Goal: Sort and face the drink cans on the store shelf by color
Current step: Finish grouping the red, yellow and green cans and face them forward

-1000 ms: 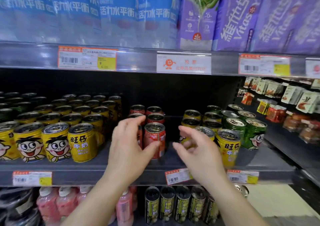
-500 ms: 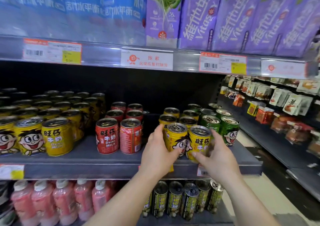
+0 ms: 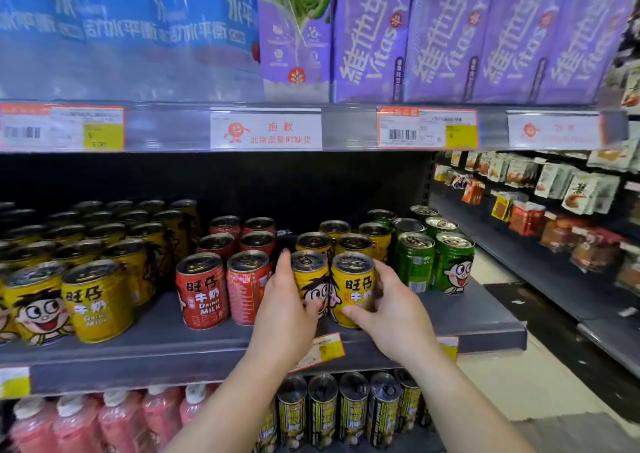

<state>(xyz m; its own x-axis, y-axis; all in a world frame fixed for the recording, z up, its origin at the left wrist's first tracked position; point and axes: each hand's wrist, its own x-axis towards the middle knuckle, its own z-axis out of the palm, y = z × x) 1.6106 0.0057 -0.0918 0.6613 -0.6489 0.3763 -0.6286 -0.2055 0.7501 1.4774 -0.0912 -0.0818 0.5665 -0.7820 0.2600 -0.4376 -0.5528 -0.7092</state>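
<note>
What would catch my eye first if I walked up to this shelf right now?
Probably the two hands at the shelf's front edge: the left hand and right hand each wrap a yellow can in the middle. Beside them stand red cans to the left and green cans to the right. Above, purple cartons fill the upper shelf.

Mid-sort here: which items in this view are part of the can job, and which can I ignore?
Job items:
- two front yellow cans, held between left hand and right hand
- red cans
- green cans
- big yellow block at left

Ignore:
- purple cartons and blue packs above
- pink bottles and dark cans below
- snack packets at right
</note>
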